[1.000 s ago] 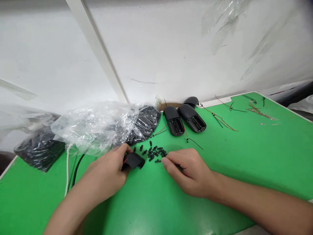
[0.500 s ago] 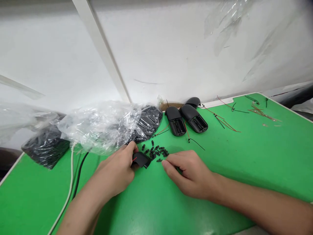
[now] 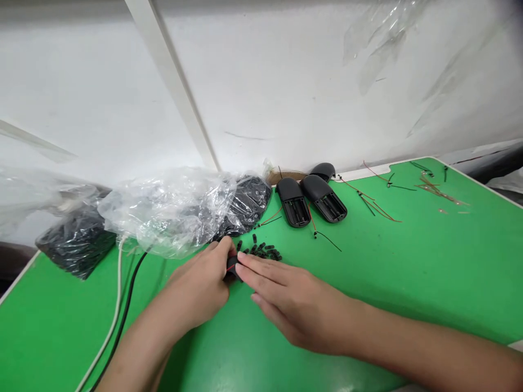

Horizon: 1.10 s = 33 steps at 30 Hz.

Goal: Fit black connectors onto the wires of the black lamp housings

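Black plastic shell (image 3: pixel 231 267) sits between the two hands, mostly hidden, with a thin red wire showing at its edge. The left hand (image 3: pixel 200 283) is curled closed around it, gripping it between thumb and fingers. The right hand (image 3: pixel 294 307) is open, fingers straight and together, their tips at the shell or just beside it. Both hands are above the green table (image 3: pixel 61 332), with a white cable (image 3: pixel 115 305) and a black cable (image 3: pixel 131 283) lying to the left. Just past the hands lies a loose cluster of small black pieces (image 3: pixel 261 251). Beyond it are a clear plastic bag (image 3: pixel 171 212) and black remote casings (image 3: pixel 292 202), with thin coloured wires (image 3: pixel 378 196) to the right, against a white wall (image 3: pixel 286 81).
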Each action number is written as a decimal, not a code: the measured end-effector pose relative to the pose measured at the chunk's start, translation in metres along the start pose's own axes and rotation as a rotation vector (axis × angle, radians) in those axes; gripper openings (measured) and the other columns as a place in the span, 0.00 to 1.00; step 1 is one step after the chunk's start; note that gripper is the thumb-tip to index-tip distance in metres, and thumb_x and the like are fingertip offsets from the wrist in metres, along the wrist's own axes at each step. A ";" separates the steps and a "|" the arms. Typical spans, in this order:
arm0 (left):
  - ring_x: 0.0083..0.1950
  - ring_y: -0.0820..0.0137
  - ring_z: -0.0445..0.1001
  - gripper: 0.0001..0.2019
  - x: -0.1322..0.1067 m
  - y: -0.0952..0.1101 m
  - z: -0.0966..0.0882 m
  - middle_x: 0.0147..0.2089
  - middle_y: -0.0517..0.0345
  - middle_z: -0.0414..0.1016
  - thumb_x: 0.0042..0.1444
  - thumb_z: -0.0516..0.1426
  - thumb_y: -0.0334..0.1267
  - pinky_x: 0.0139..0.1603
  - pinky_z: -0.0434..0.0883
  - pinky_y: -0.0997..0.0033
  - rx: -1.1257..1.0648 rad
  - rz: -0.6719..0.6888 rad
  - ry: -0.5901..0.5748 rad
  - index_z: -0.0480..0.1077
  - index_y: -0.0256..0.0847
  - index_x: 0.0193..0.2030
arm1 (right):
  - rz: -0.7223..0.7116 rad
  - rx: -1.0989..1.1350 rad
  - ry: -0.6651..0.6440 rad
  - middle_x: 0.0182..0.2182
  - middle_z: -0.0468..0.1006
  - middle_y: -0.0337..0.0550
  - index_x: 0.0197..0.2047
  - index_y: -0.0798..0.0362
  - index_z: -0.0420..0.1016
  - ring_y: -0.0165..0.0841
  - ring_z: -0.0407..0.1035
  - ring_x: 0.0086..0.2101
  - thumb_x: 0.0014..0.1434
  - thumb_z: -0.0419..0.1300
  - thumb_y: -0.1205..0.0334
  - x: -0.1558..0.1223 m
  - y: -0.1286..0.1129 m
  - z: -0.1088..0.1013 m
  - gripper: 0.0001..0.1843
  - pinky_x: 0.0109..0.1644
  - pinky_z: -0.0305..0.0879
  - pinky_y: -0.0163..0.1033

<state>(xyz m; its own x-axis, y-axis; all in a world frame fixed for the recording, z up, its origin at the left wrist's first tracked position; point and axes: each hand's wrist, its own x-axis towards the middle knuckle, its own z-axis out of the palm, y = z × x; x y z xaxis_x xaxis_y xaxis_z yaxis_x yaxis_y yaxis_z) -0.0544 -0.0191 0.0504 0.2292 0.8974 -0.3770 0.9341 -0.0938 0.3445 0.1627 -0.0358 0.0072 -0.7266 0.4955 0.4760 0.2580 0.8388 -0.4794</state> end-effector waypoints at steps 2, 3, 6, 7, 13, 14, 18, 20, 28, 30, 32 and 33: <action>0.43 0.59 0.68 0.07 -0.001 0.003 0.001 0.45 0.50 0.69 0.58 0.47 0.27 0.38 0.59 0.63 0.047 -0.014 -0.003 0.54 0.43 0.39 | 0.016 0.005 -0.005 0.68 0.63 0.60 0.69 0.72 0.62 0.36 0.53 0.70 0.74 0.46 0.69 0.000 -0.002 0.000 0.25 0.75 0.53 0.40; 0.44 0.59 0.68 0.08 -0.001 0.005 0.002 0.46 0.49 0.69 0.57 0.46 0.26 0.38 0.59 0.62 0.073 -0.015 0.001 0.54 0.43 0.40 | 0.019 -0.002 -0.009 0.68 0.63 0.60 0.68 0.72 0.63 0.36 0.53 0.70 0.74 0.46 0.68 0.000 -0.002 -0.001 0.25 0.75 0.53 0.39; 0.46 0.58 0.69 0.11 -0.002 0.007 0.004 0.47 0.49 0.70 0.55 0.46 0.23 0.39 0.59 0.62 0.132 -0.013 0.021 0.54 0.43 0.40 | 0.011 -0.037 -0.017 0.68 0.62 0.60 0.69 0.72 0.62 0.37 0.51 0.71 0.74 0.48 0.66 -0.004 -0.003 -0.002 0.26 0.76 0.51 0.41; 0.45 0.58 0.69 0.11 -0.003 0.006 0.004 0.47 0.49 0.70 0.54 0.46 0.23 0.38 0.59 0.62 0.147 -0.018 0.028 0.55 0.43 0.40 | 0.004 -0.050 -0.025 0.69 0.61 0.59 0.70 0.71 0.61 0.38 0.51 0.71 0.74 0.48 0.66 -0.006 -0.002 -0.002 0.26 0.76 0.51 0.42; 0.35 0.63 0.67 0.06 -0.005 -0.007 -0.009 0.33 0.58 0.70 0.59 0.58 0.41 0.36 0.61 0.65 -0.278 -0.066 0.114 0.67 0.43 0.40 | 0.022 -0.083 0.104 0.69 0.60 0.59 0.70 0.65 0.61 0.45 0.53 0.69 0.70 0.53 0.67 -0.008 0.005 -0.005 0.28 0.74 0.53 0.54; 0.34 0.65 0.66 0.10 -0.006 -0.007 -0.011 0.32 0.59 0.68 0.56 0.61 0.44 0.36 0.63 0.67 -0.481 -0.044 0.152 0.69 0.43 0.39 | 0.029 -0.057 0.151 0.68 0.61 0.60 0.70 0.66 0.61 0.44 0.54 0.69 0.69 0.54 0.67 -0.008 0.006 -0.006 0.28 0.73 0.54 0.53; 0.28 0.72 0.64 0.17 -0.005 0.009 -0.009 0.30 0.59 0.69 0.47 0.69 0.46 0.28 0.62 0.73 -1.133 -0.211 0.314 0.71 0.39 0.36 | 0.132 0.162 0.234 0.62 0.69 0.55 0.73 0.60 0.56 0.37 0.66 0.60 0.68 0.56 0.67 -0.008 0.009 -0.006 0.32 0.64 0.67 0.45; 0.27 0.72 0.65 0.19 -0.002 0.024 -0.003 0.30 0.56 0.71 0.42 0.71 0.45 0.26 0.62 0.75 -1.307 -0.280 0.331 0.72 0.36 0.34 | 0.216 0.340 0.223 0.56 0.74 0.48 0.74 0.52 0.55 0.33 0.72 0.50 0.70 0.56 0.65 -0.009 0.008 -0.004 0.32 0.56 0.72 0.42; 0.32 0.69 0.72 0.17 0.000 0.052 0.017 0.32 0.53 0.76 0.44 0.71 0.41 0.30 0.69 0.74 -1.501 -0.234 0.445 0.71 0.35 0.36 | 0.688 0.972 -0.028 0.36 0.72 0.37 0.77 0.28 0.32 0.29 0.70 0.28 0.68 0.62 0.50 -0.008 0.001 0.002 0.48 0.29 0.72 0.36; 0.33 0.69 0.72 0.18 0.000 0.050 0.022 0.34 0.54 0.77 0.47 0.70 0.42 0.32 0.71 0.74 -1.428 -0.183 0.486 0.71 0.36 0.40 | 0.733 1.076 -0.065 0.37 0.72 0.38 0.77 0.25 0.29 0.29 0.71 0.26 0.67 0.62 0.49 -0.008 0.001 0.002 0.50 0.28 0.73 0.38; 0.35 0.70 0.73 0.20 0.000 0.046 0.027 0.36 0.56 0.77 0.50 0.70 0.43 0.35 0.72 0.73 -1.355 -0.137 0.536 0.71 0.37 0.44 | 0.737 1.085 -0.080 0.36 0.72 0.37 0.77 0.25 0.30 0.28 0.71 0.26 0.68 0.62 0.48 -0.009 0.001 0.001 0.49 0.29 0.73 0.38; 0.36 0.70 0.73 0.20 0.001 0.044 0.029 0.36 0.56 0.78 0.51 0.70 0.43 0.36 0.72 0.73 -1.326 -0.119 0.554 0.71 0.37 0.45 | 0.736 1.069 -0.084 0.35 0.73 0.37 0.77 0.25 0.31 0.28 0.70 0.25 0.68 0.62 0.48 -0.010 0.001 0.001 0.48 0.29 0.73 0.38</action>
<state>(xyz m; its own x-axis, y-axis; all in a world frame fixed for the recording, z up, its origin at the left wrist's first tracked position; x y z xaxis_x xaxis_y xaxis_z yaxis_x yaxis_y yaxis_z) -0.0049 -0.0353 0.0403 -0.2523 0.9488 -0.1899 -0.0694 0.1779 0.9816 0.1694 -0.0398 0.0014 -0.6800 0.7115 -0.1770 0.0067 -0.2353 -0.9719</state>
